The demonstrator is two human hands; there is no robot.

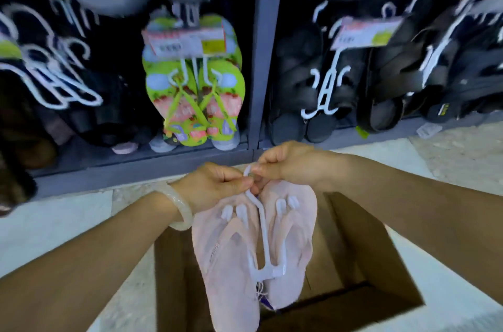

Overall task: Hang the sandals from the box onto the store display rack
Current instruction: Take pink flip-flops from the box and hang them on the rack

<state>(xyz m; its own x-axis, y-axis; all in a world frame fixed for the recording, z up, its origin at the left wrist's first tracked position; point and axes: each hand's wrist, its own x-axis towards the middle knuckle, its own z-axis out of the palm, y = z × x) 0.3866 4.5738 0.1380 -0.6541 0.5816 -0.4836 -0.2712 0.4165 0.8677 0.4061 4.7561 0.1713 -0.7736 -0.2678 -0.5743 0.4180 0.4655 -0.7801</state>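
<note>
Two pink sandals (pixel 245 244), one white hanger (pixel 265 239), two hands (pixel 212 184) gripping hook.

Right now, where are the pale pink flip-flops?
In the head view, the pale pink flip-flops hang low in the middle on a white plastic hanger, pinched at its top by the left hand and right hand, above the open cardboard box.
</note>
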